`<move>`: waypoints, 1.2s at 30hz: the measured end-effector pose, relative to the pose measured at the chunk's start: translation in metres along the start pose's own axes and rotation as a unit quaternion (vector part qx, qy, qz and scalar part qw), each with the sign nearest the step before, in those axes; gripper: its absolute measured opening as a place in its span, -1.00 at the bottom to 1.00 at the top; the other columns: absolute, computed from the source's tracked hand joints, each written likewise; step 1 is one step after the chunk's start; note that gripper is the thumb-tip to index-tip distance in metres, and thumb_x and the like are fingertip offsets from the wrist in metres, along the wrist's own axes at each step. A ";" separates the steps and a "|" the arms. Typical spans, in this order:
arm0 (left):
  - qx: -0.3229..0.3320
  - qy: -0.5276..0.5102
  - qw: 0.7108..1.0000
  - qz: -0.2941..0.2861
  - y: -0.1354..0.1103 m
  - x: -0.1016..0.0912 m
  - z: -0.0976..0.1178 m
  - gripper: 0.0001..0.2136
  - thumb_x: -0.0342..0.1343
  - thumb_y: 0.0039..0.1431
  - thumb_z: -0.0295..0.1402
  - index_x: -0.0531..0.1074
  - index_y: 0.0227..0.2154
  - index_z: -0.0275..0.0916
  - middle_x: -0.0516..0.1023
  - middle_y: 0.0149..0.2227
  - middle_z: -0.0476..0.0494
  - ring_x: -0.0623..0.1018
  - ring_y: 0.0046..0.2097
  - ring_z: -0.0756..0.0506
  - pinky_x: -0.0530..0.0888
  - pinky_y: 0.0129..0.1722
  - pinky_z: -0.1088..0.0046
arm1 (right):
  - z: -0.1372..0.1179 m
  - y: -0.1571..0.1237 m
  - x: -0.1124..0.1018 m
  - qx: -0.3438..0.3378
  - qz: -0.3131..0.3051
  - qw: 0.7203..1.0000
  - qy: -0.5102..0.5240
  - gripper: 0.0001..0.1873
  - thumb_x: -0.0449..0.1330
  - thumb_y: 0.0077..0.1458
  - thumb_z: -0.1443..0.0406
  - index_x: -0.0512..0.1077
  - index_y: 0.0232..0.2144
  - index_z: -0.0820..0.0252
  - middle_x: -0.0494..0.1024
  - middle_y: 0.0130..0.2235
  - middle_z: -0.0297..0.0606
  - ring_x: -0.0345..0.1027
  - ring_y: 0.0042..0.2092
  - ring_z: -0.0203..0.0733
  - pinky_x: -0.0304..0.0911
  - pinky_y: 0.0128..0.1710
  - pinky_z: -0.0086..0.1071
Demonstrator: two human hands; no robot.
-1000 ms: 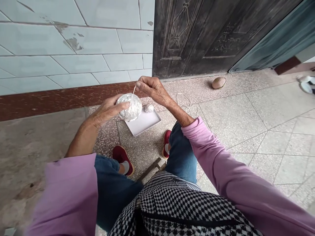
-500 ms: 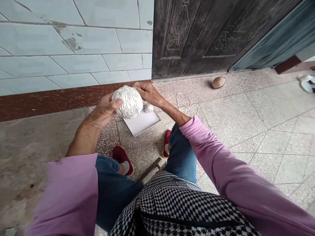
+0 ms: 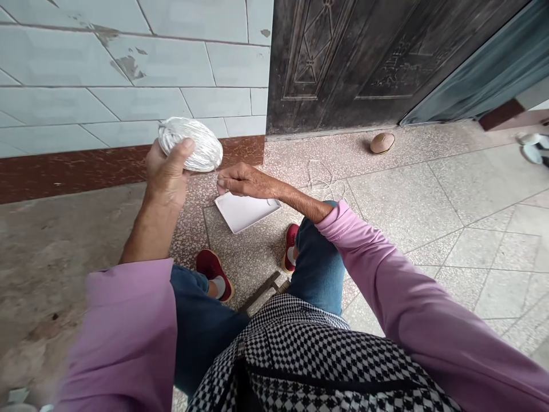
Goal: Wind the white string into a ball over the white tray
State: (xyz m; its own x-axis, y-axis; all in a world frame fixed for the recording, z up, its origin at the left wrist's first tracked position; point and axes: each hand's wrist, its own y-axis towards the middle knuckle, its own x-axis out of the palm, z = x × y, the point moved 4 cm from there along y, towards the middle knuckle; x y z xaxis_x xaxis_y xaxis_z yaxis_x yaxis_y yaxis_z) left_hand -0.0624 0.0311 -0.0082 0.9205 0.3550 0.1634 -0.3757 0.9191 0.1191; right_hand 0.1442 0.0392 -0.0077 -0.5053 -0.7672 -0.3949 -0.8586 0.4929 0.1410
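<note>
A big ball of white string [image 3: 191, 144] sits in my left hand [image 3: 169, 171], whose thumb lies across its front and whose fingers go behind it. Just right of the ball and below it, my right hand [image 3: 246, 180] is closed in a pinch on the white string, close to the ball's lower edge; the thin strand itself barely shows. Under my right hand a shallow white box lid [image 3: 246, 214] lies on the floor, its far side covered by the hand. Loose loops of white string [image 3: 326, 182] rest on the floor beyond my right forearm.
A tiled wall [image 3: 128, 63] and a dark carved door [image 3: 326, 63] stand in front. A brown rounded object [image 3: 382, 143] lies by the door. My red shoes [image 3: 213, 273] flank the lid, and part of a wooden stool [image 3: 261, 293] shows between my legs.
My left hand has moved left and up and turned the ball, which now shows its long side. My right hand has come down and left, hiding the small white ball in the lid.
</note>
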 end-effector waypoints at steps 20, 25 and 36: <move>-0.108 0.089 0.946 -0.294 -0.040 0.014 -0.001 -0.09 0.77 -0.01 0.46 0.70 0.06 -0.24 0.76 -0.08 -0.39 0.76 -0.04 -0.42 0.73 -0.08 0.08 | -0.040 -0.009 -0.051 0.100 0.218 0.970 -0.037 -0.28 0.21 0.75 -0.22 0.25 -0.44 -0.04 0.37 -0.43 -0.34 0.34 -0.13 -0.15 0.27 -0.08 -0.21; -0.110 0.055 0.929 -0.348 -0.038 0.012 0.000 -0.29 0.86 0.01 0.08 0.75 0.07 -0.22 0.79 -0.11 -0.36 0.79 -0.04 -0.41 0.76 -0.15 0.23 | -0.027 -0.003 -0.050 0.073 0.224 0.972 0.004 -0.22 0.33 0.71 -0.26 0.18 -0.43 -0.05 0.22 -0.43 -0.42 0.24 -0.19 -0.18 0.24 -0.12 -0.24; -0.056 -0.086 0.976 -0.190 -0.028 0.018 0.033 0.10 0.75 -0.32 0.45 0.66 0.29 0.04 0.78 0.19 -0.40 0.57 0.58 -0.76 0.78 0.39 -0.40 | -0.013 0.016 -0.032 0.098 0.183 0.978 0.010 -0.34 0.11 0.91 -0.05 0.35 -0.34 0.06 0.44 -0.31 -0.36 0.31 -0.09 -0.21 0.27 -0.01 -0.31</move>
State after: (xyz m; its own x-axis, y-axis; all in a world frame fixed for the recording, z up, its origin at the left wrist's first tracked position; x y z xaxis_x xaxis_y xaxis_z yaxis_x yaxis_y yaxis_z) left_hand -0.0388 0.0060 0.0233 0.9558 -0.0404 0.2913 0.0126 0.9953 0.0965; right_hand 0.1457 0.0658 0.0186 -0.7791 -0.5309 -0.3333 -0.5873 0.8041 0.0921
